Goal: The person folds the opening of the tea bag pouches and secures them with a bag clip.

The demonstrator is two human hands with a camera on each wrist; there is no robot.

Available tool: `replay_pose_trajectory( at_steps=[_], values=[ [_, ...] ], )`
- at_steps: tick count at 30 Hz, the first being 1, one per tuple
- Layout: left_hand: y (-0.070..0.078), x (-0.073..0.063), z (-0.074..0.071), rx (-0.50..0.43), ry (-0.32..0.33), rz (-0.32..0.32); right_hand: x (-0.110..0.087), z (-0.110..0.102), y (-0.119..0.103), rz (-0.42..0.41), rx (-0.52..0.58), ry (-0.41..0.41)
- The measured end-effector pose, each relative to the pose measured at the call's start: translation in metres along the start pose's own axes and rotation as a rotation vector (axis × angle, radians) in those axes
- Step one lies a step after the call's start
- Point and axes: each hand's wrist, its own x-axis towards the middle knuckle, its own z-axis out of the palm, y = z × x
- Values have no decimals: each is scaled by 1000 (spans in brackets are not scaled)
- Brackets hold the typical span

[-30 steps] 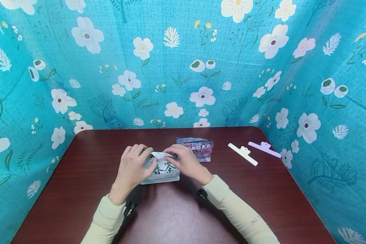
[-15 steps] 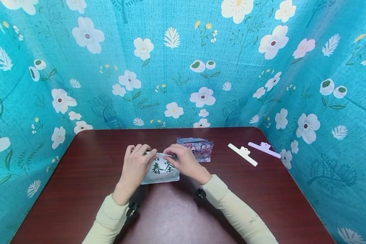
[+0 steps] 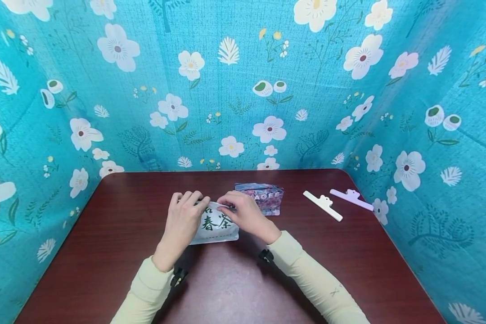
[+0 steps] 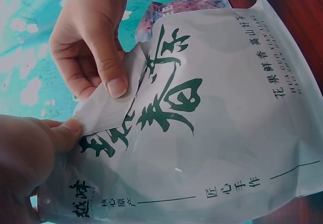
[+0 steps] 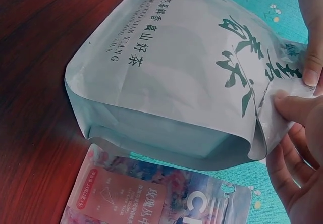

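Note:
A white tea pouch (image 3: 214, 231) with green brush-style characters stands on the table between both hands. Its top edge is folded over into a flap (image 4: 108, 112), angled across the characters in the left wrist view. The right hand (image 3: 245, 211) pinches this flap, thumb pressed on the front and fingers behind. At the pouch's upper left, the left hand (image 3: 184, 220) grips the top edge, its thumb tip at the flap's end in the left wrist view. The left hand's other fingers are mostly hidden behind the pouch.
Behind the right hand stands a pink and blue printed pouch (image 3: 269, 202). To the right lie a white bar clip (image 3: 323, 205) and a lilac bar clip (image 3: 351, 198) on the dark red table (image 3: 117, 225). A flowered blue cloth (image 3: 235, 112) surrounds the table's back and sides.
The left hand has moved slightly right along the pouch's top, and its thumb has come up from the front to the folded edge. The right hand has kept its hold nearly in place.

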Motion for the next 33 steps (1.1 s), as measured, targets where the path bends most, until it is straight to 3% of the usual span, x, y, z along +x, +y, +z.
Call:
replay_pose_trajectory(
  at_steps=[14,19,28,33],
  values=[
    [-1,4,-1,39,-67,24,3,3,-3,0,9,46],
    [-1,5,0,37,-68,23,6,4,-4,0,24,52],
    [1,5,0,32,-61,14,6,7,-1,-88,-24,117],
    [1,6,-1,39,-47,15,6,6,-1,-70,6,108]
  ],
)
